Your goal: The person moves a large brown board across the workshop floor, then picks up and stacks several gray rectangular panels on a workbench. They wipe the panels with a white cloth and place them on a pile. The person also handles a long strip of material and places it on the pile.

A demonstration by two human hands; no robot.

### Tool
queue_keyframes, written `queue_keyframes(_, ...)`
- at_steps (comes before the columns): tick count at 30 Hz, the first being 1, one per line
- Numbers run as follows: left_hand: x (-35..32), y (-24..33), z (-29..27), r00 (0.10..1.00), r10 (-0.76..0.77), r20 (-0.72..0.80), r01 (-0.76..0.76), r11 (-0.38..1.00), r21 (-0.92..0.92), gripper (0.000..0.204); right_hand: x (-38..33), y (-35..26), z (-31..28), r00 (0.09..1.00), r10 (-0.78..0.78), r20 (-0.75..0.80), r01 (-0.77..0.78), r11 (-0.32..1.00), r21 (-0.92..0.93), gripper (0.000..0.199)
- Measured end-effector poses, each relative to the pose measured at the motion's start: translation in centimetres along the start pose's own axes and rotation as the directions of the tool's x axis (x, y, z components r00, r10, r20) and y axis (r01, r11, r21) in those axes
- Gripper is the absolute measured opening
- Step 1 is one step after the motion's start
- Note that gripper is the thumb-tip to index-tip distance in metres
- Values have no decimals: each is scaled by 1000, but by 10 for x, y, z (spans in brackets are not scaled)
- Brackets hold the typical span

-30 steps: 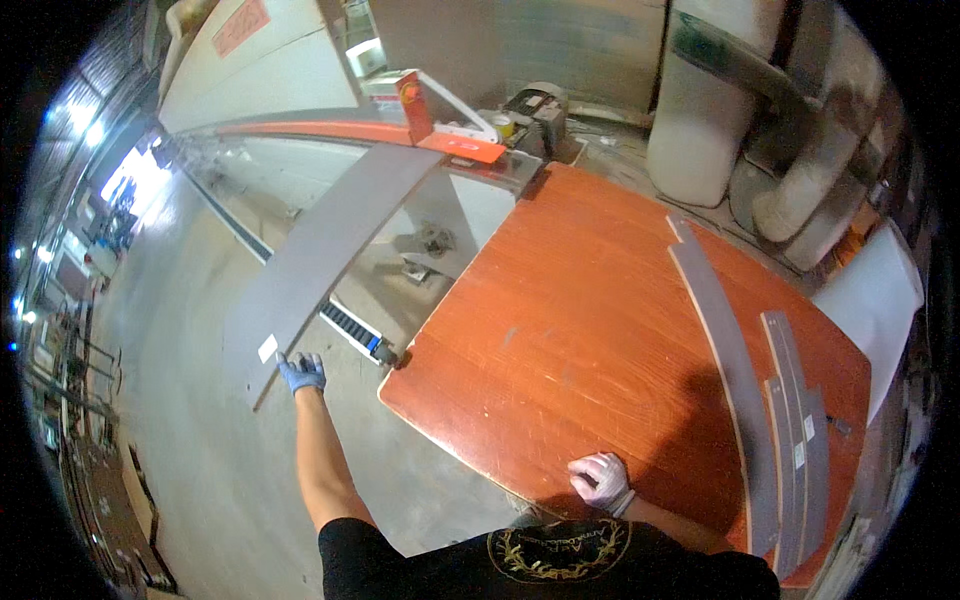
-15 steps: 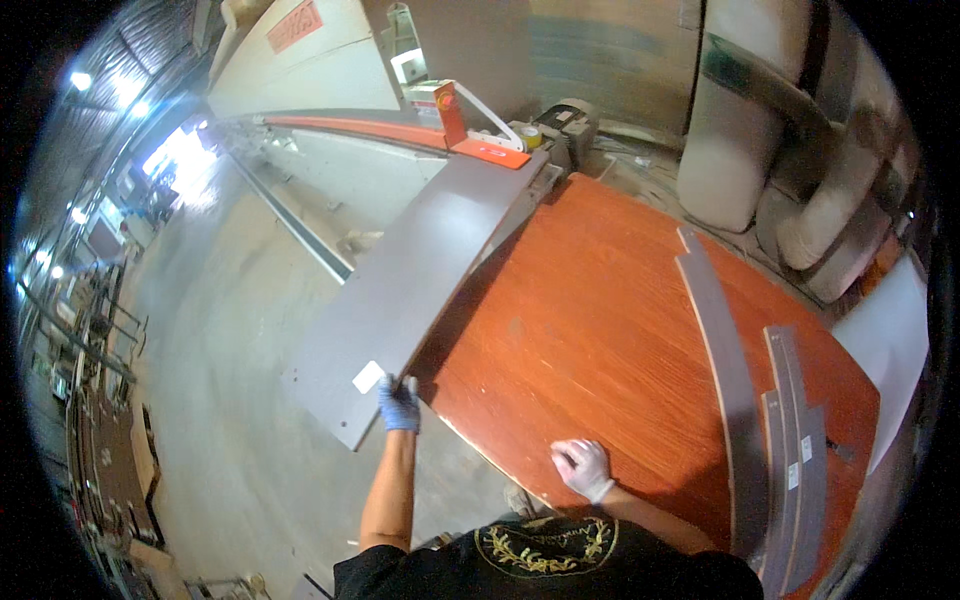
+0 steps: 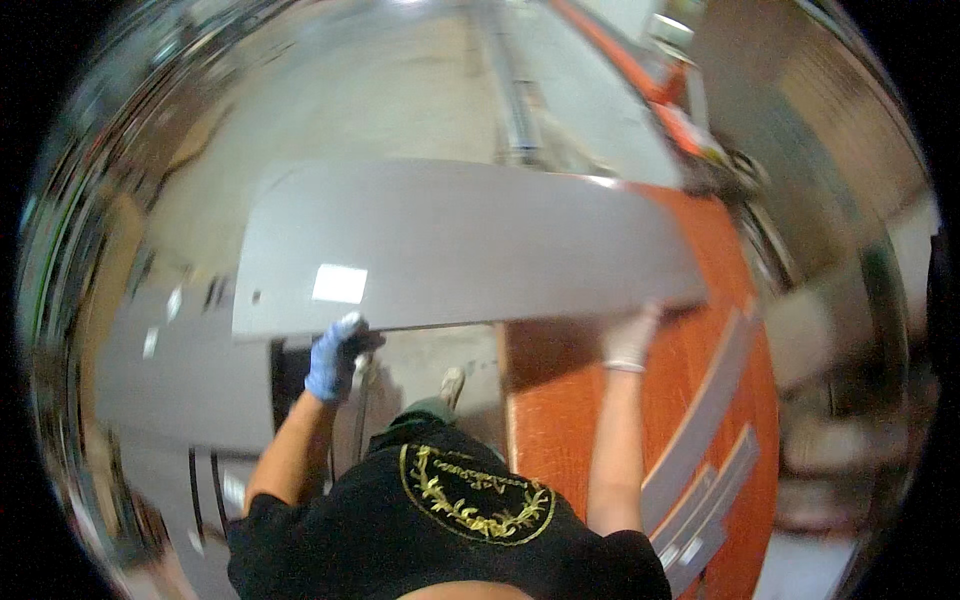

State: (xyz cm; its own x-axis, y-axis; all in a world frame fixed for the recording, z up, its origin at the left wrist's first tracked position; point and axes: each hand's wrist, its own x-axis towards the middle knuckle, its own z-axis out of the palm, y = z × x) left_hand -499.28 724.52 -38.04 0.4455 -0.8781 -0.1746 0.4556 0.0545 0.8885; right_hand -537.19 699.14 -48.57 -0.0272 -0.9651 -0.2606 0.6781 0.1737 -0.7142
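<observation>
A long grey board [image 3: 470, 245] with a white label [image 3: 340, 284] near its left end lies across the view in front of me. My left hand [image 3: 336, 355], in a blue glove, grips its near edge just below the label. In a white glove, my right hand [image 3: 630, 338] holds the same edge near the board's right end; its fingers are partly hidden under the board. The right part of the board is over the red-brown wooden table [image 3: 560, 420], and its left part is over the floor.
Several narrow grey strips [image 3: 700, 420] lie on the table's right side. At left stand grey panels [image 3: 180, 370] with white labels. An orange machine rail [image 3: 610, 55] runs beyond the board at upper right. Blurred brown sheets [image 3: 800, 130] stand far right.
The grey board has come off the machine and turned crosswise in front of me. My right hand has left the table and taken hold of the board. The view has swung left.
</observation>
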Motion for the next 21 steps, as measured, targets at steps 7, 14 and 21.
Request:
queue_keyframes(7, -139, 50, -116, 912, 122, -392, -6, 958, 286, 33, -135, 15, -24, 999, -10, 52, 20, 984, -179, 63)
queue_keyframes(14, -200, 108, -315, 376, 426, -823, -399, 876, 272, 56, -194, 96, 36, 647, 588, 486, -687, 726, 36, 51)
queue_keyframes(21, -163, 138, -354, 566, 802, -192, 584, -225, 780, 82, -350, 147, 104, 293, 916, 275, -438, 384, -812, 46)
